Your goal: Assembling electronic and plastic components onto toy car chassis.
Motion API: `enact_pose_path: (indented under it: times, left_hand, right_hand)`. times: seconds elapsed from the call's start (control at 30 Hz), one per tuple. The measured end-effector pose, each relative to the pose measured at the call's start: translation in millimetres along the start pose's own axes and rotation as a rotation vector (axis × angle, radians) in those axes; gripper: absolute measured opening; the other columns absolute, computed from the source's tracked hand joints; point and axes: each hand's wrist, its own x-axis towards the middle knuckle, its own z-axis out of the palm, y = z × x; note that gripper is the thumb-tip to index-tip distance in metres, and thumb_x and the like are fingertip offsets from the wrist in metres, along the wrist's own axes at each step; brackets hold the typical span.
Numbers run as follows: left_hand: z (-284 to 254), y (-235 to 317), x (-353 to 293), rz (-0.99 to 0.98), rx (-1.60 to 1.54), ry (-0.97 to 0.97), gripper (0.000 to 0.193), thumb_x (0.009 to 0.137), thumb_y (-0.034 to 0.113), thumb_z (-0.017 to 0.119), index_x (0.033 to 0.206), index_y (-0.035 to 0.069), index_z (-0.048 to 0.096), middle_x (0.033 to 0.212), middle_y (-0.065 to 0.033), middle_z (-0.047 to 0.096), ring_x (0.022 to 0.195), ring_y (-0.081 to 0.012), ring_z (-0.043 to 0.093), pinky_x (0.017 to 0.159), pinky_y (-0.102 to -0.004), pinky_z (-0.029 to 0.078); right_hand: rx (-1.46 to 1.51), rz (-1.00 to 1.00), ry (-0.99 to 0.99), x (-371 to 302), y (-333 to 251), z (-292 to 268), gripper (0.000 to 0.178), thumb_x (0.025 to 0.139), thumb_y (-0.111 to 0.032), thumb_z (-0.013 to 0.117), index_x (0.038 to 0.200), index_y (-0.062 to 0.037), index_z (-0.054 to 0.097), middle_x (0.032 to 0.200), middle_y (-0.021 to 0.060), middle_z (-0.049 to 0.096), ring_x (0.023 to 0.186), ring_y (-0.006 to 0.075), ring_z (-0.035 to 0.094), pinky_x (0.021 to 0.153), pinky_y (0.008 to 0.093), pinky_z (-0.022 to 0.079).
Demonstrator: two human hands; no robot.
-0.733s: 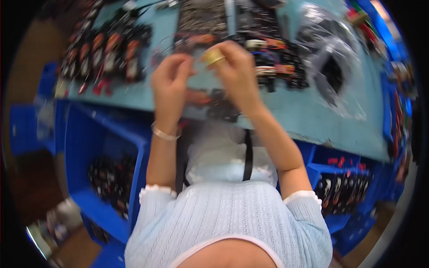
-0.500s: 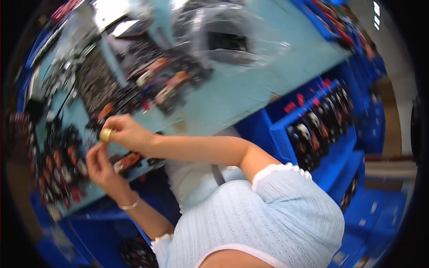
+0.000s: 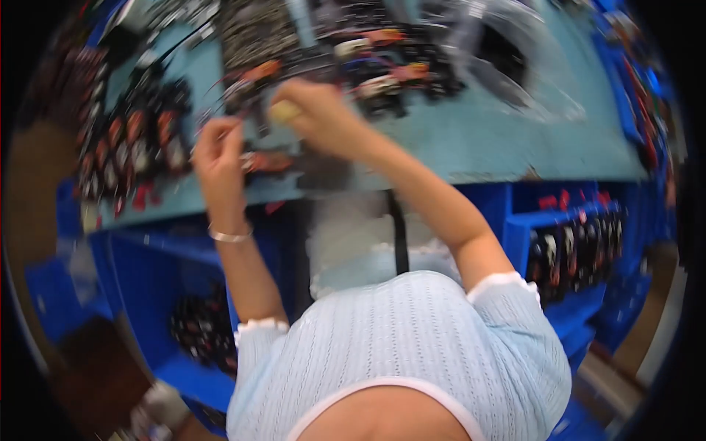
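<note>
My right hand (image 3: 318,117) is closed above the bench, blurred by motion. A small yellow, roll-like piece (image 3: 285,112) shows at its fingertips. To the left, my left hand (image 3: 219,158) is raised with thumb and fingers pinched together; whatever lies between them is too small to make out. A bracelet circles that wrist. Beside the left hand, near the bench's front edge, lies a black and orange assembly (image 3: 268,162). Beyond both hands are more black assemblies (image 3: 386,70) with orange and white parts and loose wires.
Several black and orange assemblies (image 3: 136,147) stand in rows at the bench's left. A clear plastic bag (image 3: 507,66) holding something black lies at the back right. Blue bins (image 3: 518,242) with black parts sit below the bench's front edge. A dark textured mat (image 3: 257,40) lies at the back.
My view has turned left and dropped nearer the bench's front. My hands, close together before, are now apart, the right one away to the right with the yellow piece.
</note>
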Motion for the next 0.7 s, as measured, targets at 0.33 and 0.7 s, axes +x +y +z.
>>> enact_pose_path:
  times: [0.33, 0.7]
  left_hand:
    - [21.9, 22.0, -9.4, 0.091, 0.026, -0.148, 0.008, 0.087, 0.007, 0.057, 0.081, 0.002, 0.058, 0.087, -0.0016, 0.055, 0.071, -0.0082, 0.053, 0.063, -0.023, 0.044]
    - [62.3, 31.6, -18.1, 0.225, 0.012, 0.052, 0.007, 0.078, 0.003, 0.061, 0.075, -0.002, 0.057, 0.09, -0.0092, 0.053, 0.083, -0.0175, 0.054, 0.072, -0.0285, 0.044]
  right_hand:
    - [-0.289, -0.292, -0.163, 13.5, -34.3, -46.3, 0.036, 0.077, 0.009, 0.058, 0.111, -0.002, 0.063, 0.092, 0.0091, 0.061, 0.077, 0.0199, 0.061, 0.067, 0.0266, 0.05]
    - [0.241, 0.189, -0.031, 0.2, -51.0, -45.2, 0.022, 0.083, 0.007, 0.06, 0.103, 0.0004, 0.065, 0.091, 0.0045, 0.063, 0.078, 0.0074, 0.059, 0.067, 0.0208, 0.049]
